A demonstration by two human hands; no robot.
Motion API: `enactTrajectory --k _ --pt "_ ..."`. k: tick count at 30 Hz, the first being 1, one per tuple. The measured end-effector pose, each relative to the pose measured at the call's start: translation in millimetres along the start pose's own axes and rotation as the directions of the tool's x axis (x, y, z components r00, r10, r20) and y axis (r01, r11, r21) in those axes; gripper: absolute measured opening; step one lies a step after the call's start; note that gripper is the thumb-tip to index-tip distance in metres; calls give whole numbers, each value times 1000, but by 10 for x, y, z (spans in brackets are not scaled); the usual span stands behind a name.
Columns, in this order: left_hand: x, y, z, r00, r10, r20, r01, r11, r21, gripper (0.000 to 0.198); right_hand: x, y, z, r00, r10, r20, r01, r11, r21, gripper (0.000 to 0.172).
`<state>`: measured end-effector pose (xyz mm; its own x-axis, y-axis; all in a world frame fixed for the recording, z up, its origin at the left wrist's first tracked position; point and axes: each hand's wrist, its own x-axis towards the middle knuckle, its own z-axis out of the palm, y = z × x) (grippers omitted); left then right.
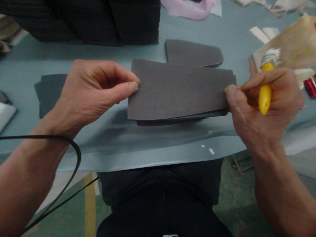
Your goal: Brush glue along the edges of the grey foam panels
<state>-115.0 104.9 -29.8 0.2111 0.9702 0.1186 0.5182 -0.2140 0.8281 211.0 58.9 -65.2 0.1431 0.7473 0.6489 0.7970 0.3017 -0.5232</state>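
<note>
Grey oblong sheet (181,90), centre: left hand (91,90) pinches it, right hand (276,108) too, clutching yellow-handled brush (265,98); upper-right yellowish tub-like object (293,42), contents unclear.

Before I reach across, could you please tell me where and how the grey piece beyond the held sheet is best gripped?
I'd probably pinch the grey piece at its narrower, rounded end, coming from the right: it lies flat with that end uncovered, while the held sheet hides part of its near edge.
</note>
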Motion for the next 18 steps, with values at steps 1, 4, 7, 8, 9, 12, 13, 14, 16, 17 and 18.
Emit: enactTrajectory --k 1,4,7,8,9,12,13,14,16,17,18 --pt "0 -6 1 1000 8 -5 -8 1000 7 36 0 2 -4 1000 -4 -1 4 1000 -4 22" --pt "1 -14 7 1000 20 -12 -20 1000 8 35 -2 13 -11 1000 -6 6 6 1000 0 22" --pt "2 4 16 1000 21 -3 -21 1000 -6 34 -1 11 -4 1000 -6 9 6 1000 29 21" --pt "2 14 18 1000 24 0 -24 1000 -12 34 2 4 2 1000 -12 8 11 999 41 20" --pt "1 23 20 1000 28 4 -28 1000 -15 34 6 -7 9 1000 -20 5 20 998 56 20" --pt "-5 30 14 1000 25 17 -25 1000 5 37 22 -47 30 998 -63 -8 64 994 94 20" --pt "-8 21 10 1000 27 15 -28 999 28 38 26 -58 35 997 -80 -13 80 992 99 20" --pt "-10 7 6 999 33 13 -34 998 56 40 29 -66 38 996 -93 -14 93 991 99 20" --pt "-17 -31 1 998 58 1 -58 993 102 44 31 -73 37 995 -103 -17 104 990 96 20" --pt "-22 -51 1 997 73 -6 -72 990 117 44 30 -74 34 995 -100 -18 102 990 96 21" --pt "-28 -69 2 996 87 -11 -85 988 127 43 28 -72 29 996 -89 -12 89 992 92 23"
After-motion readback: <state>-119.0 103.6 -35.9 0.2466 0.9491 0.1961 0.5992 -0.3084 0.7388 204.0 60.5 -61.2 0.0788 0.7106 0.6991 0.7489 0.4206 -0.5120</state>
